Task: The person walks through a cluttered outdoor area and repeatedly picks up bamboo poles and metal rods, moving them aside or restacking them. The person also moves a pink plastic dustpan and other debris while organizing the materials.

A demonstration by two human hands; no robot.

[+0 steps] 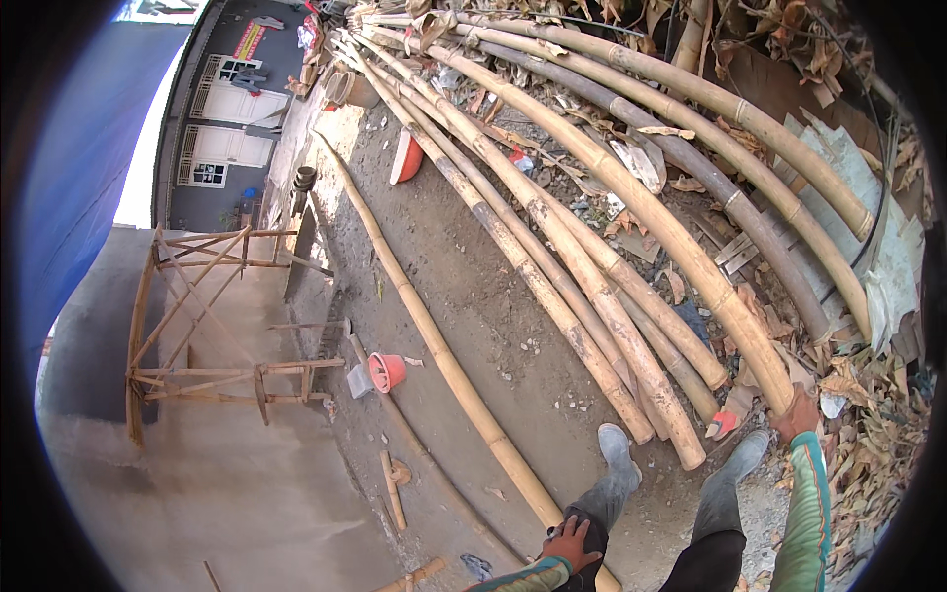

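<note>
My right hand is closed around the near end of a long tan bamboo pole, which curves away to the far pile. My left hand lies on my left knee, its fingers spread and holding nothing. Just beside that knee, another long bamboo pole runs along the ground and passes behind my leg. Between the two, several mud-stained poles lie side by side, their cut ends near my boots. Right of the gripped pole is a darker brown pole.
A red bucket and a thin pole lie on the muddy ground at left. A bamboo scaffold frame stands against the grey wall. Farther off is a red-and-white container. Dry leaves and grey sheets cover the right side.
</note>
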